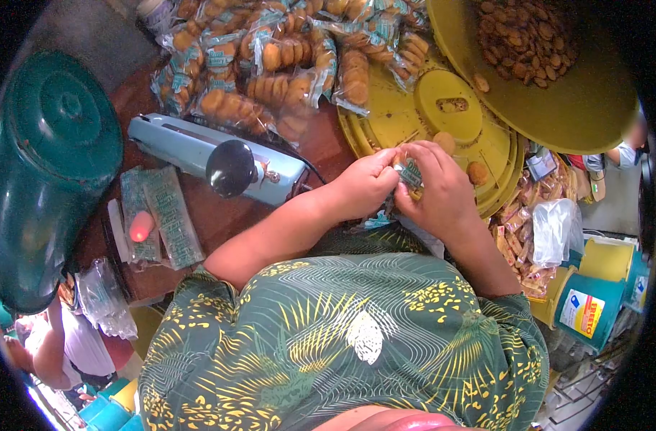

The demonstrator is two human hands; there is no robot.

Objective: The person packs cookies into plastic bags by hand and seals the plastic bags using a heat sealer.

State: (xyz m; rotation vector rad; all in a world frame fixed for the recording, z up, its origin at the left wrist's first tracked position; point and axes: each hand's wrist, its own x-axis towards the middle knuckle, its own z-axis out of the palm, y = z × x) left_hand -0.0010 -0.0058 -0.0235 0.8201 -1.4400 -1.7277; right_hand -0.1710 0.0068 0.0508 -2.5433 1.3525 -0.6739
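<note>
My left hand (362,185) is closed, its fingers pinching the edge of a clear plastic bag (410,174) with teal print. My right hand (443,183) curls its thumb and fingers around the other side of that same bag. What the bag contains is mostly hidden by my fingers. Both hands are over the front edge of a yellow lid (371,128). Just beyond my right fingers lies a round biscuit (444,143), and another biscuit (477,172) rests to the right of that hand.
Filled biscuit packets (234,111) are piled at the back. A yellow basin (594,93) holds brown biscuits (525,43). Left of my arm are a blue bag sealer (191,147), printed bags (173,215) under a pink object (141,226), and a green bin (44,179). Other people are partly visible at both sides.
</note>
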